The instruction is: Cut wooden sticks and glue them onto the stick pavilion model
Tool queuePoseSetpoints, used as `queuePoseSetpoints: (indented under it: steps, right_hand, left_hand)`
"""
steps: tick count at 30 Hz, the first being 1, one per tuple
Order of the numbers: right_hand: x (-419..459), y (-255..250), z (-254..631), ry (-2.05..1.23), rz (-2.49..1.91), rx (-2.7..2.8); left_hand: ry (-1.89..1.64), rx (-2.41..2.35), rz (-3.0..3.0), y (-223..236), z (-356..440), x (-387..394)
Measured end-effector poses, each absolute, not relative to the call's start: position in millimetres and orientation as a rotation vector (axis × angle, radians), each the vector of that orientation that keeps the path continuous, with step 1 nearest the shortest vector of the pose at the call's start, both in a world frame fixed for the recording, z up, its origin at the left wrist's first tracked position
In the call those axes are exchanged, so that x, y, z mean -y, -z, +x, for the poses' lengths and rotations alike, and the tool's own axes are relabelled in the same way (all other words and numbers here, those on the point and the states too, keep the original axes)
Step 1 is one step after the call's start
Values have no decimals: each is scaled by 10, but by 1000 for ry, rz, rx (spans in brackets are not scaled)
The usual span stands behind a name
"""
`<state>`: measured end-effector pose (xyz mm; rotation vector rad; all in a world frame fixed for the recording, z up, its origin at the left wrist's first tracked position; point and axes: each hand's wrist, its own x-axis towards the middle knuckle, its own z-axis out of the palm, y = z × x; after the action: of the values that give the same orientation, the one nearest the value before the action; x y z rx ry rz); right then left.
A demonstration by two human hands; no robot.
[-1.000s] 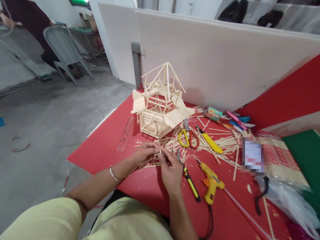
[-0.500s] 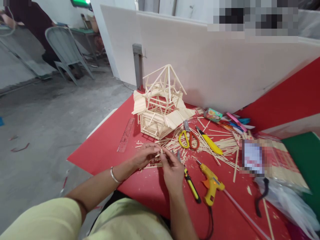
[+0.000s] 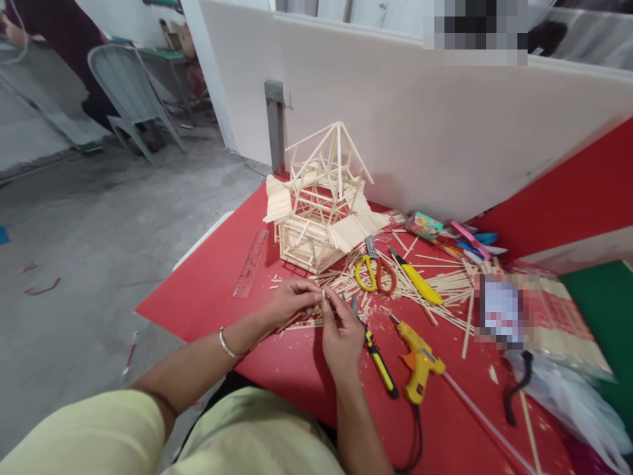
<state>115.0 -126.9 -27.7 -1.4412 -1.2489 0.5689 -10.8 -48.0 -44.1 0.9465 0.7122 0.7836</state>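
Note:
A small pale piece of wooden stick is pinched between the fingertips of my right hand. My left hand, with a bracelet at its wrist, meets it from the other side, its fingers closed on the same piece. Fingers hide most of it. Just beyond stands a model house of thin sticks, with an open pointed roof frame and slatted side roofs. Loose sticks and offcuts lie under and beside my hands. A yellow-and-black cutter rests right of my right hand.
On the red table lie a clear ruler, scissors, a yellow knife and a corded glue gun. Packed sticks and a plastic bag sit right. A white panel stands behind. A person sits near a chair.
My fingertips have drawn closer together around the small stick piece, which now shows less. The view has shifted slightly; the things on the table stay put.

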Motion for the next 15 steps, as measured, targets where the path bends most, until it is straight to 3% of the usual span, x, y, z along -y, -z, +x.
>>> queuePoseSetpoints:
  steps: [15]
  right_hand:
    - [1291,207,1148,-662,-1388,1245]
  left_hand:
    - [-794,-661,910,458,-129,461]
